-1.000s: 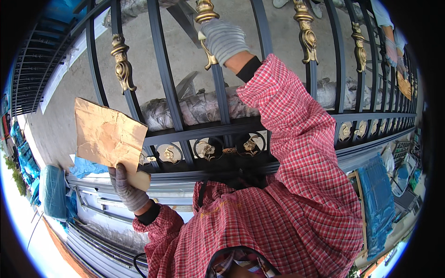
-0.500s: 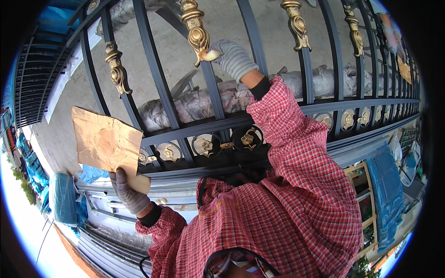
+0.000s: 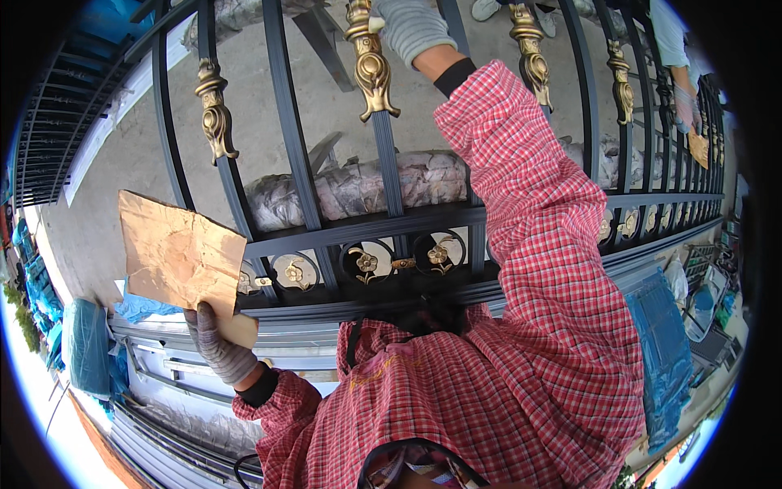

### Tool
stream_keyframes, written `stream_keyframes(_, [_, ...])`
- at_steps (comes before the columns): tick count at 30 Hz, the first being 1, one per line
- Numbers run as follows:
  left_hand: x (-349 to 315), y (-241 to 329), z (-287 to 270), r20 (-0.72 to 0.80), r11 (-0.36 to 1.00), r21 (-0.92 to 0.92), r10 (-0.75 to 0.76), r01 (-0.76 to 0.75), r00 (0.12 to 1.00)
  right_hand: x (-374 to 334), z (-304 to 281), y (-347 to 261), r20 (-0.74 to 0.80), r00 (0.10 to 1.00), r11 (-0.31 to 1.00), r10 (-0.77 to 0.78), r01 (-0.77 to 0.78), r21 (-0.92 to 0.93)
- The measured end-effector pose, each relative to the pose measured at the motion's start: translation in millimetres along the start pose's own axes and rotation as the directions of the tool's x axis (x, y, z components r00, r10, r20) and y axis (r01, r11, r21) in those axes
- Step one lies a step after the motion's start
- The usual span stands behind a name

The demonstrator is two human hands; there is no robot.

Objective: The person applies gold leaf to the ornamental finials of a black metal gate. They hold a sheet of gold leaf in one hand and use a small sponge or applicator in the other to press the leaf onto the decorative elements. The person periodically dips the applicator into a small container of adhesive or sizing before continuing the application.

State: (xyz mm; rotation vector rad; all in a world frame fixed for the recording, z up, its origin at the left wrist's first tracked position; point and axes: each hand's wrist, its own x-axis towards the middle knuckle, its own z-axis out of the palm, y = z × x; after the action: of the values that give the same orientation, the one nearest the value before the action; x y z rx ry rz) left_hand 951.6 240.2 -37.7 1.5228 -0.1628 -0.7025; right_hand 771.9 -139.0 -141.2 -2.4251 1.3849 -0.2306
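My left hand [image 3: 218, 346], in a striped grey glove, grips the lower edge of a brown piece of cardboard [image 3: 179, 253] with a darker smeared patch in its middle. A cream-coloured piece [image 3: 239, 330] sticks out by that hand. Up at the top edge my right hand [image 3: 414, 31], gloved too, is closed on a small pale sponge-like pad [image 3: 376, 23] against the upper part of a gold ornament [image 3: 373, 77]. That ornament sits on a black upright bar of a metal fence panel [image 3: 326, 236]. The fingertips of my right hand are partly hidden.
More gold ornaments [image 3: 215, 122] sit on the neighbouring bars. Rings with gold flowers [image 3: 365, 262] line the lower rail. Behind the bars lies a wrapped beam [image 3: 358, 183]. At the far right a co-worker's gloved hand [image 3: 686, 110] holds cardboard [image 3: 698, 149]. Blue wrapped goods [image 3: 664, 342] stand at right.
My right hand has moved up the gold ornament, from its lower tip to its upper part, with the pad. My left hand still holds the cardboard. The view has shifted slightly.
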Motion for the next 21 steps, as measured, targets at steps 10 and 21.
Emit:
stream_keyframes(10, [65.1,-3.5,-54.5,0.009,0.999,0.027,-0.022,0.021,1.0,-12.9,-2.5,-25.0,-0.035,0.998,0.966,-0.056,0.045,-0.255])
stream_keyframes(21, [110.7,-3.8,-107.0,0.078,0.992,-0.07,-0.096,0.102,0.992,7.5,21.4,-80.2,0.003,0.995,0.679,-0.096,0.068,-0.731])
